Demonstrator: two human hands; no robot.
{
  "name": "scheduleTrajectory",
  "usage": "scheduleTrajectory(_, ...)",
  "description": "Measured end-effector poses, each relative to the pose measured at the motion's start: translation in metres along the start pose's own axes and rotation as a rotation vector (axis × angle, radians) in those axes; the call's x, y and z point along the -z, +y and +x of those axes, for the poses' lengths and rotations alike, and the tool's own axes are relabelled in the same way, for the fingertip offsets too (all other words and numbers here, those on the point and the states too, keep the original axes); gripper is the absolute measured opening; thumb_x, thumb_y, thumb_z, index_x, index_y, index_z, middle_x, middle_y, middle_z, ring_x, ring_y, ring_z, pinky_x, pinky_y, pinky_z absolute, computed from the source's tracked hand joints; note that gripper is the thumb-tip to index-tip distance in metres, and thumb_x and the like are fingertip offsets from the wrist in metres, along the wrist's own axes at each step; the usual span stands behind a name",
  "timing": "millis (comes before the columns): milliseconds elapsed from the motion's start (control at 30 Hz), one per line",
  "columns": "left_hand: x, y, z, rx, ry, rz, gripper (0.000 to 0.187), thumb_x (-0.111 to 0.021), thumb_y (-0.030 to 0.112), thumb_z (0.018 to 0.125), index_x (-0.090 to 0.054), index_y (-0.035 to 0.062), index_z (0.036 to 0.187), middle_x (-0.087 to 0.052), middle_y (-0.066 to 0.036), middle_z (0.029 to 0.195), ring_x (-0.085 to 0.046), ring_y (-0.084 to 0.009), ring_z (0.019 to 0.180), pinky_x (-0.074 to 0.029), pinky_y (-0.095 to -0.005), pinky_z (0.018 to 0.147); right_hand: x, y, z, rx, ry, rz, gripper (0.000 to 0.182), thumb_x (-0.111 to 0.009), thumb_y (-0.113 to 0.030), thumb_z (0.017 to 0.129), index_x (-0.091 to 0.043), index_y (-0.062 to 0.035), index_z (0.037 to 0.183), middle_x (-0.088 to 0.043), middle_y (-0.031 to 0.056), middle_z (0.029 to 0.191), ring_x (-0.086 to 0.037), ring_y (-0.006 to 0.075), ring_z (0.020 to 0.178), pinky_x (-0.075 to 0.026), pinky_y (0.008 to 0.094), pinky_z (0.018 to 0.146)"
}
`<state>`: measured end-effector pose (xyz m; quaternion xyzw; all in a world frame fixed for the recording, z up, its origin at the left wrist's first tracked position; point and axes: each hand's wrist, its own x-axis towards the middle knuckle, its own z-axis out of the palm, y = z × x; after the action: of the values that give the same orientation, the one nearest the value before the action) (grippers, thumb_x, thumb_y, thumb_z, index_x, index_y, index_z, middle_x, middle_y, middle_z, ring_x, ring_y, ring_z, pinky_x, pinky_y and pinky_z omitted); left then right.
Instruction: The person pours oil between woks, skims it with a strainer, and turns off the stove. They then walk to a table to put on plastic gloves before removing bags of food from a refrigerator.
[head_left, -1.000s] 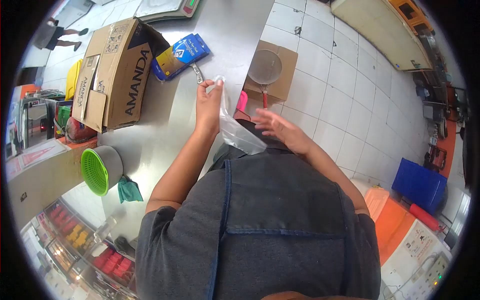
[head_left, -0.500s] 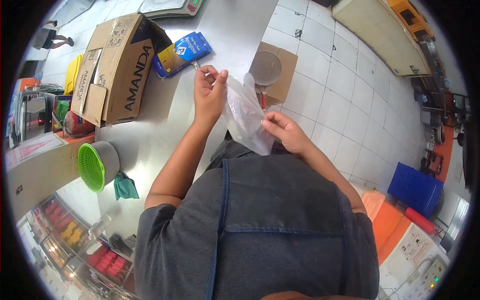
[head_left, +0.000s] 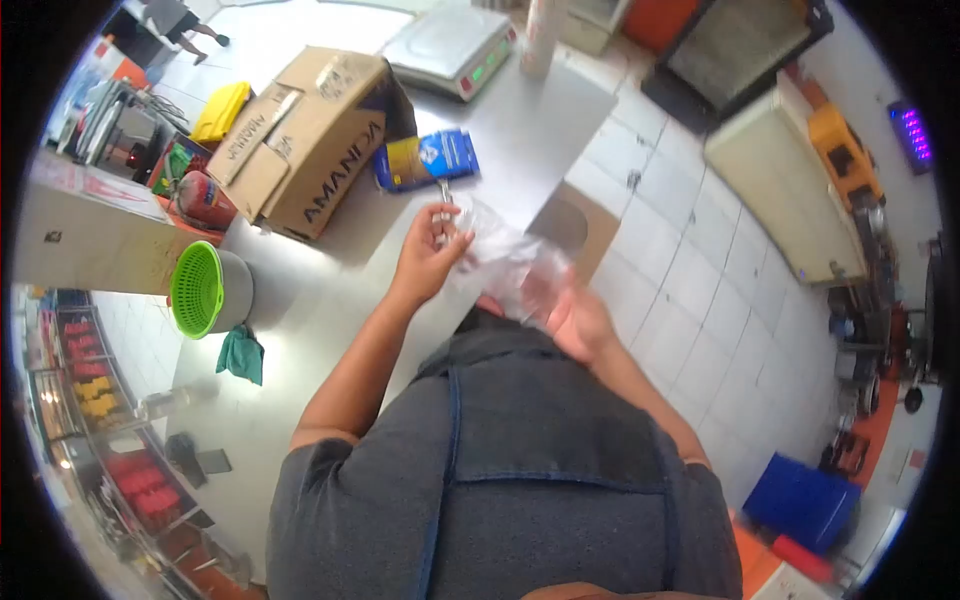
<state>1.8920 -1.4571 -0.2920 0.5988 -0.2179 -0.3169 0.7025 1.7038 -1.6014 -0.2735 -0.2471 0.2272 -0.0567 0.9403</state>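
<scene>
A clear plastic bag (head_left: 505,262) is stretched between both my hands above the edge of the steel counter (head_left: 320,300). My left hand (head_left: 430,258) pinches the bag's rim at its upper left. My right hand (head_left: 570,315) is partly inside or behind the bag, seen through the film. A blue and yellow packet (head_left: 428,160) lies on the counter just beyond my left hand, with a metal utensil handle (head_left: 443,195) beside it.
An open AMANDA cardboard box (head_left: 310,140) lies on the counter's left. A digital scale (head_left: 450,45) stands at the far end. A green colander in a grey bowl (head_left: 205,292) and a teal cloth (head_left: 242,355) sit near left. Flat cardboard (head_left: 580,232) lies on the tiled floor.
The view has tilted so more of the room's far end shows. My right hand has moved from pinching the bag's edge to being covered by the film. My left hand keeps its pinch.
</scene>
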Motion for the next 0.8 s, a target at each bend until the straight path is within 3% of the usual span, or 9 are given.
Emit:
scheduleTrajectory(233,0.014,-0.01,-0.024,-0.158,0.23,0.133,0.035,-0.066,0.004,0.083,-0.047,0.0046,0.113,-0.053,-0.008,0.095,-0.061,-0.0154,0.071,-0.05,-0.0271,0.059,0.039,0.003,0.031,-0.039,-0.01,-0.185,0.013,-0.06,-0.006,0.09,-0.062,-0.0005,0.102,-0.066,0.0075,0.095,-0.064,0.0164,0.083,-0.054,0.0291,0.074)
scheduleTrajectory(300,0.008,0.0,-0.037,-0.21,0.378,0.624,0.039,-0.07,0.007,0.079,-0.05,0.0039,0.112,-0.053,-0.008,0.099,-0.06,-0.0175,0.078,-0.05,-0.0303,0.066,0.034,-0.004,0.027,-0.005,0.007,-0.284,0.014,-0.064,-0.007,0.087,-0.063,0.0003,0.099,-0.067,0.0069,0.089,-0.064,0.0143,0.077,-0.053,0.0275,0.069)
scheduleTrajectory(333,-0.003,0.003,-0.043,-0.442,0.479,0.882,0.043,-0.074,0.009,0.075,-0.052,0.0037,0.111,-0.055,-0.012,0.102,-0.06,-0.0228,0.082,-0.048,-0.0338,0.073,0.033,-0.008,0.025,0.001,0.045,-0.42,0.015,-0.066,-0.007,0.086,-0.064,0.0005,0.099,-0.067,0.0068,0.088,-0.063,0.0127,0.075,-0.052,0.0259,0.067)
scheduleTrajectory(433,-0.04,0.02,-0.07,-0.685,0.466,1.263,0.039,-0.076,0.011,0.072,-0.057,0.0046,0.104,-0.058,-0.013,0.098,-0.059,-0.0283,0.08,-0.046,-0.0352,0.077,0.022,-0.017,0.014,0.038,0.022,-0.6,0.014,-0.072,-0.011,0.081,-0.064,-0.0013,0.087,-0.065,0.0025,0.076,-0.056,0.0065,0.065,-0.044,0.022,0.057)
scheduleTrajectory(500,-0.063,0.018,-0.082,-0.598,0.179,1.16,0.03,-0.076,0.017,0.074,-0.061,0.0049,0.097,-0.061,-0.013,0.09,-0.059,-0.0279,0.078,-0.046,-0.0344,0.071,0.023,-0.022,0.007,0.214,0.01,-1.049,0.021,-0.074,-0.013,0.08,-0.057,-0.0057,0.071,-0.057,-0.0038,0.063,-0.047,0.0038,0.057,-0.037,0.0238,0.049)
scheduleTrajectory(567,-0.099,0.023,-0.092,-0.058,0.038,0.803,0.025,-0.07,0.027,0.082,-0.061,0.0042,0.09,-0.062,-0.009,0.085,-0.061,-0.0212,0.075,-0.048,-0.0312,0.067,0.036,-0.021,0.006,0.384,-0.053,-1.178,0.034,-0.075,-0.02,0.079,-0.046,-0.0067,0.065,-0.047,-0.0025,0.054,-0.041,0.0059,0.052,-0.033,0.029,0.047)
scheduleTrajectory(600,-0.107,0.009,-0.093,-0.066,0.051,0.815,0.025,-0.07,0.027,0.082,-0.061,0.0042,0.09,-0.062,-0.009,0.085,-0.061,-0.0212,0.075,-0.048,-0.0312,0.067,0.048,-0.021,0.008,0.461,-0.119,-1.304,0.036,-0.073,-0.024,0.079,-0.045,-0.0052,0.065,-0.047,0.002,0.053,-0.042,0.0108,0.051,-0.034,0.031,0.047)
scheduleTrajectory(667,-0.117,-0.028,-0.088,0.316,-0.049,0.158,0.036,-0.061,0.04,0.089,-0.061,0.0043,0.085,-0.061,-0.007,0.079,-0.058,-0.0132,0.065,-0.045,-0.0272,0.058,0.055,-0.024,0.003,0.558,-0.245,-1.45,0.036,-0.065,-0.034,0.081,-0.047,-0.0033,0.074,-0.048,0.0132,0.057,-0.048,0.0285,0.051,-0.038,0.0385,0.05)
scheduleTrajectory(800,-0.15,-0.04,-0.095,0.277,0.182,0.05,0.036,-0.059,0.04,0.09,-0.058,0.0046,0.092,-0.061,-0.005,0.081,-0.059,-0.0114,0.069,-0.045,-0.0263,0.059,0.08,-0.028,-0.011,0.474,-0.482,-1.493,0.025,-0.056,-0.029,0.088,-0.053,-0.0043,0.09,-0.056,0.0141,0.064,-0.056,0.0348,0.061,-0.044,0.0403,0.059)
